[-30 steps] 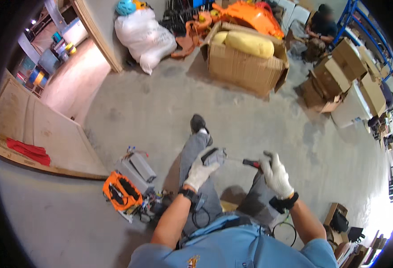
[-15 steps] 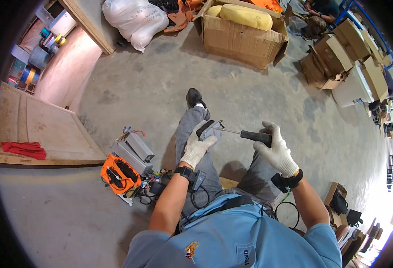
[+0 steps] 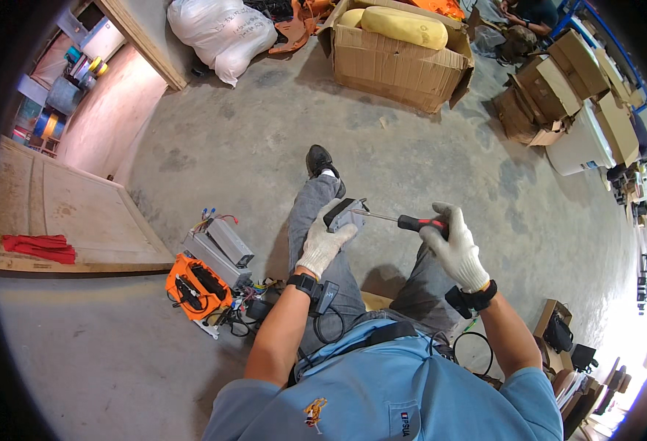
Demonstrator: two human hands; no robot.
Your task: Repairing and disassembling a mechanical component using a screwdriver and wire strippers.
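Head view: left hand (image 3: 325, 239), grip closed on small grey box (image 3: 350, 220); right hand (image 3: 457, 250), grip around screwdriver (image 3: 410, 223), tip at box. Orange casing (image 3: 180, 275) on floor (image 3: 264, 140) near tan panel's (image 3: 81, 202) corner.

The left hand (image 3: 328, 241) and the right hand (image 3: 455, 250) are covered by white knitted gloves (image 3: 464, 266). Just behind each hand, the wrist is ringed by a black strap (image 3: 472, 297); a grey box (image 3: 328, 295) and a looped black cable (image 3: 319, 334) are worn behind the left hand. Nearer the body than both hands, a light-blue short-sleeved shirt (image 3: 360, 375) is marked with an orange emblem (image 3: 314, 413). Below the left hand, grey trousers (image 3: 308, 209) are worn; beyond it, a white sock (image 3: 329, 173) and a black shoe (image 3: 320, 159).
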